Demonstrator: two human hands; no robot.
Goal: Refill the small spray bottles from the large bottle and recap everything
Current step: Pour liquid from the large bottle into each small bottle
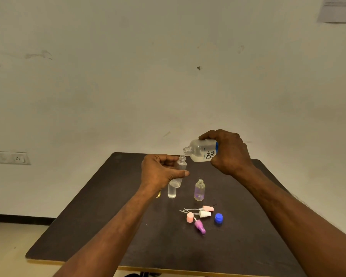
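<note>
My right hand (230,152) grips the large clear bottle (201,150), uncapped and tipped on its side, its mouth pointing left. Just below that mouth, my left hand (160,170) holds a small clear spray bottle (179,170), open-topped and leaning slightly. Two more small open bottles stand on the dark table (112,226): a straight one (171,191) partly hidden behind the held bottle, and a rounded one (199,190). In front of them lie several loose spray heads in pink, white and purple (198,217), and the blue cap (218,218).
The table stands against a pale wall. A small yellowish object (158,194) peeks out beside my left wrist. A wall socket (13,158) is at the left, and a paper sheet (338,10) hangs at the top right.
</note>
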